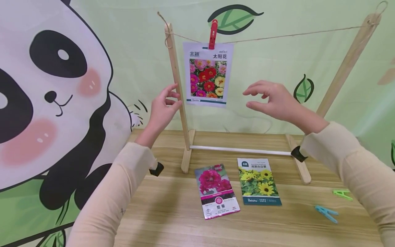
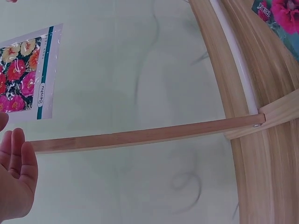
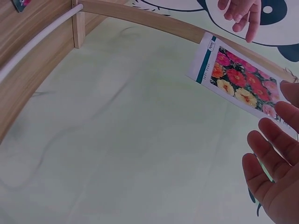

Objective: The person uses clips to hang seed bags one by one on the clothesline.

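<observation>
A flower seed packet (image 1: 207,77) hangs from the twine (image 1: 290,35), held at its top edge by a red clothespin (image 1: 213,34). My left hand (image 1: 165,106) is raised beside the left wooden post (image 1: 179,89), fingers loosely bent and holding nothing. To the right of the hanging packet my right hand (image 1: 273,99) is in the air, apart from it, fingers spread and relaxed. In the right wrist view the right fingers (image 3: 268,144) overlap the packet's end. On the table lie a magenta flower packet (image 1: 217,190) and a yellow sunflower packet (image 1: 259,181).
A green clothespin (image 1: 342,195) and a blue clothespin (image 1: 327,213) lie at the table's right. The frame's right post (image 1: 345,65) leans outward, and a white rod (image 1: 240,150) joins the wooden feet. Behind stands a pale green backdrop with a panda (image 1: 61,103).
</observation>
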{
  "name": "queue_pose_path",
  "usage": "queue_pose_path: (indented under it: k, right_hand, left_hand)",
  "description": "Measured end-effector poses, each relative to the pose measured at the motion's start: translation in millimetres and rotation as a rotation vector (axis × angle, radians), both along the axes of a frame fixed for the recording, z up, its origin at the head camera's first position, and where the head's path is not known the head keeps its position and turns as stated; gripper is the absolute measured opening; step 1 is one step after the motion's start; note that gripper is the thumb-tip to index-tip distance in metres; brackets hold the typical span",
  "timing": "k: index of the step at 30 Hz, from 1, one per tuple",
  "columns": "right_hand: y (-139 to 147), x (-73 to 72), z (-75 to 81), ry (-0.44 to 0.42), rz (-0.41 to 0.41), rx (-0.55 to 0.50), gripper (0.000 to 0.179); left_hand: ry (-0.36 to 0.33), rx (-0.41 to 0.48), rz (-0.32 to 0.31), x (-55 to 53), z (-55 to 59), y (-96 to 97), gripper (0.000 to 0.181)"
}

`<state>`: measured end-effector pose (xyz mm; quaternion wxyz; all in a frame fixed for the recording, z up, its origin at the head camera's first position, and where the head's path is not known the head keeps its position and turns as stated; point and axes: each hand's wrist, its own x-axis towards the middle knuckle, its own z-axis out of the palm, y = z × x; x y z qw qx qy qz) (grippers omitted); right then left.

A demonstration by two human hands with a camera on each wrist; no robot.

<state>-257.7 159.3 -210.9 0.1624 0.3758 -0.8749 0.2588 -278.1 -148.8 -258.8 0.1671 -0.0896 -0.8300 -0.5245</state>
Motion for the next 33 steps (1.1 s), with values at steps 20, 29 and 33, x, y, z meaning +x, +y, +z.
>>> queue_pose_path:
  k: [20,29,33]
  right_hand:
    - [11,3.5,-16.1,-0.017,-0.011,0.026,0.028]
    - [15,4.6,-22.6,-0.036,-0.023,0.037,0.029]
    - [17,5.5,-25.2,-0.049,-0.027,0.040,0.030]
  left_hand:
    - [-0.032,-0.011,-0.003,5.8,-7.6,-3.0,0.051]
    - [-0.045,-0.012,-0.003,6.0,-13.0,-6.0,0.049]
    - [-0.041,-0.016,-0.006,5.9,-14.6,-6.7,0.049]
